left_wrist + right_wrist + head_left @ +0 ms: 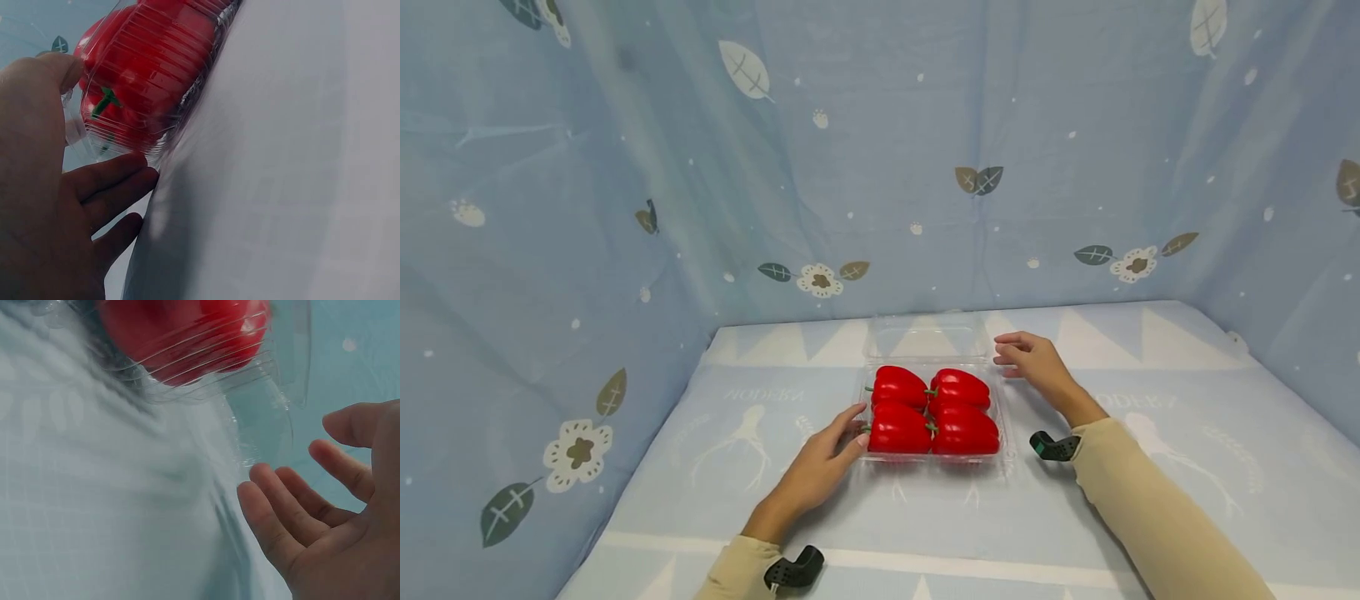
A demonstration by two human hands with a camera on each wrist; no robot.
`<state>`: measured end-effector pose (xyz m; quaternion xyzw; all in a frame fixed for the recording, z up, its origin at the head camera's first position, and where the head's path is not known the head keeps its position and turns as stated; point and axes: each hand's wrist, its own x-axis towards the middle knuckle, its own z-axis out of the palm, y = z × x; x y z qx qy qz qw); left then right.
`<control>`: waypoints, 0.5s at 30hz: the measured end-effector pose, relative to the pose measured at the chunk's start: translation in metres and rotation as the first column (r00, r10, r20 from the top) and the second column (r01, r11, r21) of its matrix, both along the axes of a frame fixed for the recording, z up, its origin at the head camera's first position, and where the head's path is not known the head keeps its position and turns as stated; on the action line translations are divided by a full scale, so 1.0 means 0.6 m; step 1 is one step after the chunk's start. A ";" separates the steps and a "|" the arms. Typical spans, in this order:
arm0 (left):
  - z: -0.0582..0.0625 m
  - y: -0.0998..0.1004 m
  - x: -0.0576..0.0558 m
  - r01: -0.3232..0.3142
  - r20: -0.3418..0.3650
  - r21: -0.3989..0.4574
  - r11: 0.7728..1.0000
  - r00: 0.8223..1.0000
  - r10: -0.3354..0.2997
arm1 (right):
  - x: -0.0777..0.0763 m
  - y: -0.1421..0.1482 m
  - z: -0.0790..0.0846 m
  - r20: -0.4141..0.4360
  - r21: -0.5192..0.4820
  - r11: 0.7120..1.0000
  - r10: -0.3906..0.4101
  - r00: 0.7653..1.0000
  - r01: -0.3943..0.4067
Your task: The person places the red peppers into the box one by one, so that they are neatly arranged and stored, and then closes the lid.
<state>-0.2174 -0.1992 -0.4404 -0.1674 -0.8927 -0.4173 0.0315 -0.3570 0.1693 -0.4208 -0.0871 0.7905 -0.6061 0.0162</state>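
A clear plastic clamshell box (1006,417) lies with its lid (928,340) folded back, away from me. Inside sit several red bell peppers (901,427) with green stems, in two rows. My left hand (812,471) is at the box's near left corner. In the left wrist view its thumb (70,70) lies against the upper rim, while other fingertips (139,161) are at the lower side wall; whether they press cannot be told. My right hand (1033,362) hovers to the right of the lid's hinge. Its fingers (275,519) are loosely spread, and it holds nothing.
A pale patterned cloth (737,500) covers the table under the box. Blue printed curtains (880,150) hang behind the table and at both sides. Each wrist bears a black strap device (1055,447) near the beige sleeve (1150,508).
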 end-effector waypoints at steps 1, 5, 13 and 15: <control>-0.001 0.000 0.000 -0.001 -0.001 -0.003 1.000 1.000 0.001 | -0.002 -0.002 -0.001 0.014 -0.008 1.000 0.000 1.000 0.000; -0.002 0.000 -0.001 0.003 -0.004 -0.003 1.000 1.000 -0.003 | -0.011 -0.009 -0.005 0.066 -0.039 0.999 -0.018 0.998 0.021; -0.004 -0.004 -0.004 0.017 0.004 -0.004 1.000 1.000 -0.017 | -0.024 -0.017 -0.010 0.156 -0.071 0.997 -0.031 0.987 0.042; -0.004 -0.005 -0.004 0.015 0.008 0.000 1.000 1.000 -0.015 | -0.025 -0.020 -0.011 0.159 -0.065 0.997 -0.022 0.987 0.033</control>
